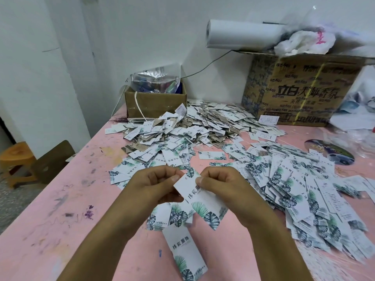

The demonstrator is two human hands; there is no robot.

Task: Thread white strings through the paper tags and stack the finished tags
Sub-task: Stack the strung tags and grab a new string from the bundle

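Stained pink table (60, 209), white wall (142, 27)

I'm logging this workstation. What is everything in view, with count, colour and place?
table: one, pink, stained, under everything
tags: too many to count, white with green leaves, heaped across table
held tag: one, white, between both hands
small box: one, brown, far left of heap, clear bag inside
big box: one, brown printed, far right
roll: one, white, on big box
plastic bag: one, white, on big box
stool: one, wooden, floor left
left hand: pinching held tag
right hand: pinching held tag
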